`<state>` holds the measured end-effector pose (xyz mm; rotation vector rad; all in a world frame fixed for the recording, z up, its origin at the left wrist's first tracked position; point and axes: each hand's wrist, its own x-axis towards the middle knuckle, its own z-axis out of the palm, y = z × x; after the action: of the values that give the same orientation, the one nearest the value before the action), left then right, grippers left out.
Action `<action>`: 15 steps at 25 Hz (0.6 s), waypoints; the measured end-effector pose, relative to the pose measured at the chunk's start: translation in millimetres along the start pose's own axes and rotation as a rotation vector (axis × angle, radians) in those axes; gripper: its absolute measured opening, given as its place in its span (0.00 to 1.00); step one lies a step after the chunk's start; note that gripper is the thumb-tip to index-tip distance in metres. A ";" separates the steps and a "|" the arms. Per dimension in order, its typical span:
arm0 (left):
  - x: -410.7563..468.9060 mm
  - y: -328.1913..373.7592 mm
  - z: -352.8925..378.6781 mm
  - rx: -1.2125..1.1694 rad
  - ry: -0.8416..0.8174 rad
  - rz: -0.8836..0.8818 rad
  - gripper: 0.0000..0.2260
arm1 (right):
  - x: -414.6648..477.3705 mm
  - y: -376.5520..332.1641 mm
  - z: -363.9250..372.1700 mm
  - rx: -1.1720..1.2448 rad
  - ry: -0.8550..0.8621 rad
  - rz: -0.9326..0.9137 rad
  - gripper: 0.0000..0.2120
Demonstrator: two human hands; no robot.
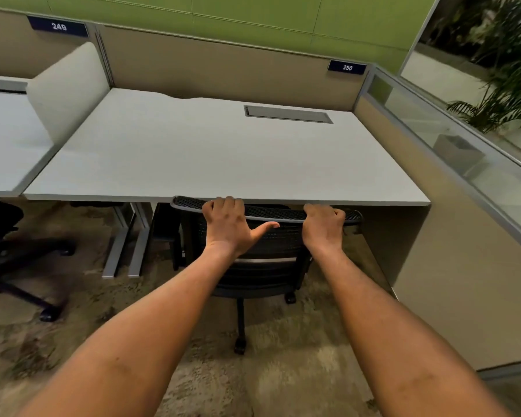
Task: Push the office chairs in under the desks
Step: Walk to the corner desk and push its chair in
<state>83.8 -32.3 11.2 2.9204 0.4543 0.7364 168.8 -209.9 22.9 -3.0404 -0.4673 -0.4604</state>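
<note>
Black mesh-backed office chair [262,251] sits against front edge of pale grey rectangular desk [193,152]. I see left hand [227,227] and right hand [324,225] fingers curled over its top rail, left thumb splayed.

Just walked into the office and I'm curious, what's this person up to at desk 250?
A person grips the top of a black mesh office chair with the left hand and right hand. The backrest's top edge sits right at the front edge of the desk. Another black chair stands at the neighbouring desk on the left.
</note>
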 end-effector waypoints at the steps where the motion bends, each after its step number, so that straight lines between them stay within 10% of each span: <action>1: 6.7 -3.4 2.4 0.001 -0.015 -0.003 0.41 | 6.6 -3.0 3.4 0.006 -0.001 0.001 0.12; 15: 77.1 -40.2 32.7 -0.022 -0.011 0.020 0.41 | 79.2 -35.8 20.0 -0.045 -0.070 -0.016 0.12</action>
<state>153.5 29.2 10.5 2.9111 0.4131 0.7225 236.0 -151.4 26.5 -3.1069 -0.4913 -0.3713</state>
